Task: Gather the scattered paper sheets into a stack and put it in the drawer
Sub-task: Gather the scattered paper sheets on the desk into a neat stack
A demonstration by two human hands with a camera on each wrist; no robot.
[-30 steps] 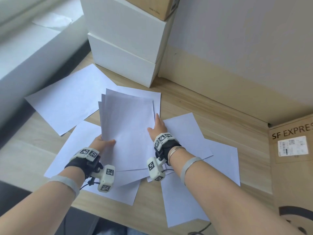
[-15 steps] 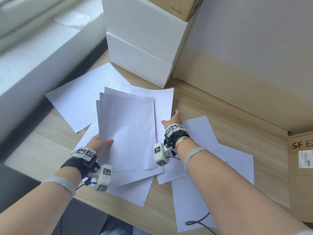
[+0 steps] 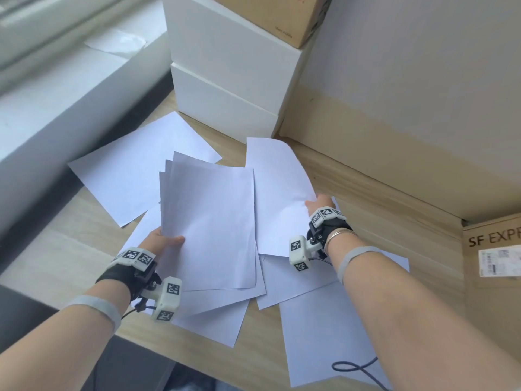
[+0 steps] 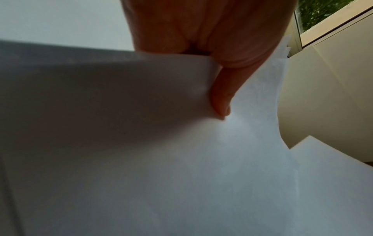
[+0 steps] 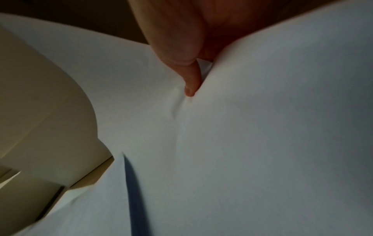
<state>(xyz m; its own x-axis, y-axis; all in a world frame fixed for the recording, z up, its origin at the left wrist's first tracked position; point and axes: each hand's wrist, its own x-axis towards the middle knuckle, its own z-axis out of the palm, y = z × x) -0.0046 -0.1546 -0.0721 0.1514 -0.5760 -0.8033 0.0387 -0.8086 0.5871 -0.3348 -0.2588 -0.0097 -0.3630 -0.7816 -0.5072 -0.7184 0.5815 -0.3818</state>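
My left hand (image 3: 166, 241) pinches the lower left edge of a loose stack of white sheets (image 3: 208, 224), raised off the wooden desk (image 3: 375, 193); the left wrist view shows the thumb (image 4: 221, 102) pressed on that stack (image 4: 181, 167). My right hand (image 3: 320, 203) pinches the right edge of a single sheet (image 3: 277, 193), which curls up off the desk beside the stack. In the right wrist view the thumb (image 5: 190, 83) creases this sheet (image 5: 252, 135). Several more sheets lie flat: one at the far left (image 3: 135, 176), others under and right of the stack (image 3: 324, 334). No drawer is in view.
Two stacked white boxes (image 3: 231, 77) with a brown carton (image 3: 276, 15) on top stand at the back of the desk. A cardboard box (image 3: 493, 258) marked SF EXPRESS sits at the right. A white sill (image 3: 56, 88) runs along the left. A dark cable (image 3: 358, 368) loops near the desk's front edge.
My right hand has moved right and away from the stack, taken hold of a single sheet and lifted its edge. The left hand keeps holding the stack.
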